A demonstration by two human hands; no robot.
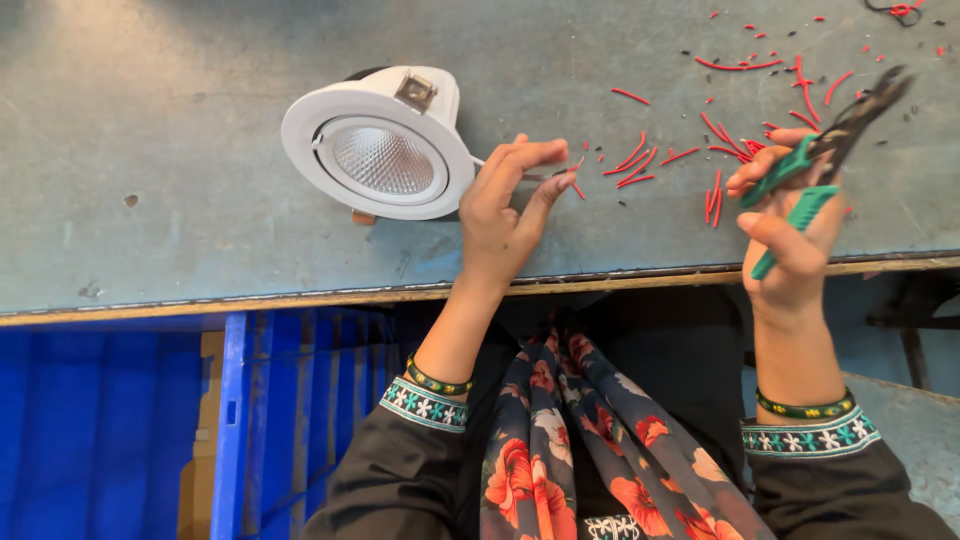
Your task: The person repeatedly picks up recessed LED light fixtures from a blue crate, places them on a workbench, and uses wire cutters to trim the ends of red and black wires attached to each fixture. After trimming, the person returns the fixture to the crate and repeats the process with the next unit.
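Nearest the viewer, a floral scarf point(560, 430) in red, orange and dark grey hangs between two black sleeves with embroidered green-and-white cuffs point(425, 403), each wrist carrying a thin green bangle. Above them lies the grey workbench point(150, 120), taken here as the landmark; its worn wooden front edge runs across the view. Below that edge, toward the left, stands a blue plastic crate point(100, 420). On the bench top, left of centre, rests a round white recessed lamp fitting point(385, 140): a broad white ring frames a faceted, silvery reflector lens, the inner head is tilted within the ring, and a small square metal part sits on its back housing. A thin wire point(545, 174) leads from the fitting's right side. The left hand point(505, 215), just right of the fitting and over the bench near its front edge, has fingers narrowly pinched on the end of this wire. The right hand point(795, 235), over the bench's right part at the front edge, is closed around green-handled cutting pliers point(815, 165), whose dark nose points up and to the right. Short red insulation scraps point(720, 130) lie scattered across the bench between the two hands and beyond the pliers.
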